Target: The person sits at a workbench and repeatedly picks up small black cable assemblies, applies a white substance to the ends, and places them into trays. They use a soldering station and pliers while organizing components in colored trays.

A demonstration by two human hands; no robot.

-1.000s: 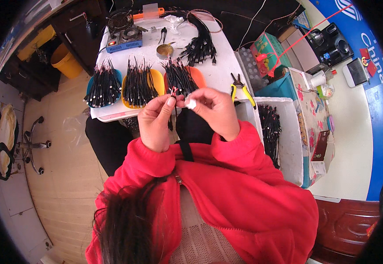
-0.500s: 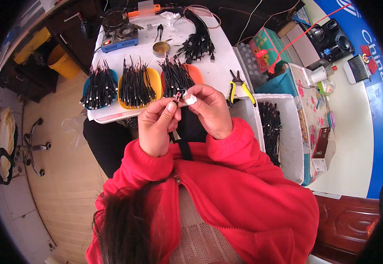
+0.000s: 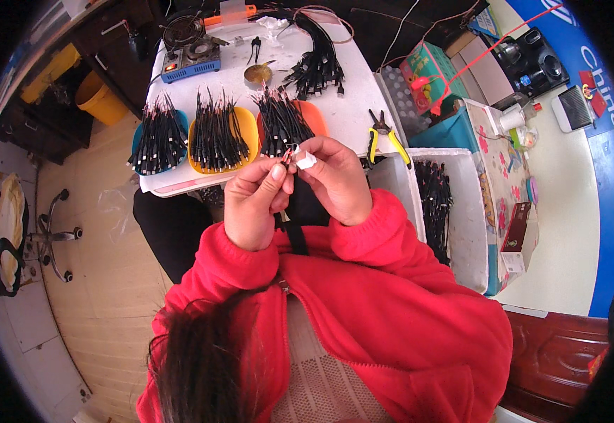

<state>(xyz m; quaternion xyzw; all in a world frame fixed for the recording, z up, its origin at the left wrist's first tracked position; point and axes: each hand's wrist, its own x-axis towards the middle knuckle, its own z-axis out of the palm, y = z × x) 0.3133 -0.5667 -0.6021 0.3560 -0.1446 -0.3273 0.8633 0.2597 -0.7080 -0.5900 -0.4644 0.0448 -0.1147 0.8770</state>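
Note:
Just past the near edge of the white table, my two hands meet fingertip to fingertip. Between thumb and fingers my left hand (image 3: 256,201) pinches a black cable, its thin reddish wire ends (image 3: 289,156) sticking up. My right hand (image 3: 340,182) is closed beside it, pinching a small white piece (image 3: 306,160) whose kind I cannot make out. Its fingertips reach the wire ends; whether they grip them is hidden. Behind my hands, an orange tray (image 3: 312,120) bears a bundle of black cables (image 3: 279,123).
Left of it stand a yellow tray (image 3: 253,127) and a teal tray (image 3: 182,118), both heaped with cables. Yellow-handled wire strippers (image 3: 384,141) lie at the right edge. Farther back are a blue soldering device (image 3: 193,67), a round tin (image 3: 258,75) and more cables (image 3: 319,67). A foam box (image 3: 465,204) holds cables.
My left hand has shifted slightly right, bringing the wire ends closer to the white piece. My right hand has barely moved.

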